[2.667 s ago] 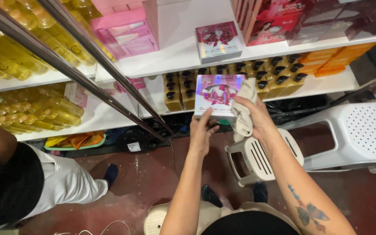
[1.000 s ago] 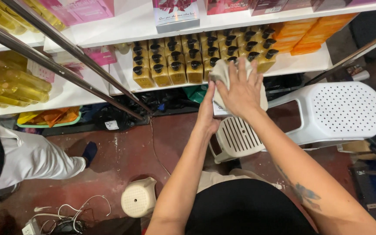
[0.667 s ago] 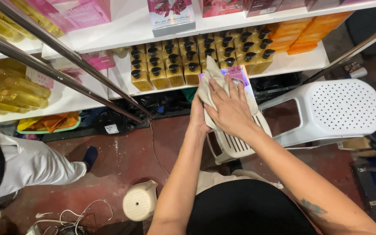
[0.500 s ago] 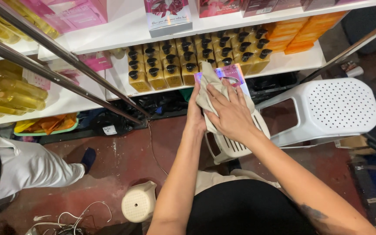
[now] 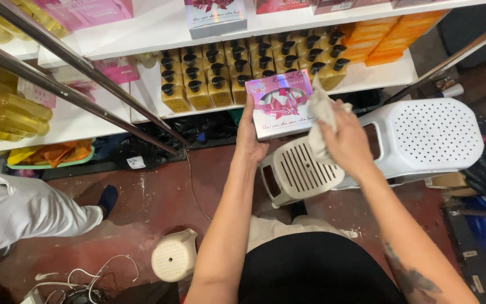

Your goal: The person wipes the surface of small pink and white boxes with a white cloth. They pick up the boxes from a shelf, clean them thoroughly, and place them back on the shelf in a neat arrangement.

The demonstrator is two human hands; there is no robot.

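My left hand grips the left edge of a shiny pink and white gift box with a ribbon picture, held flat in front of the lower shelf. Bunched in my right hand is a white cloth, which touches the box's right edge. The box face is fully visible now. Behind the box stand rows of yellow pump bottles on the white shelf.
A white perforated plastic stool lies tipped below my right arm. A smaller round stool stands on the red floor. Two metal poles slant across the left. Another person's white-trousered leg is at the left. Cables lie near the bottom.
My right hand with the cloth has slid off the box face to its right edge, uncovering the box. The left hand keeps holding it.
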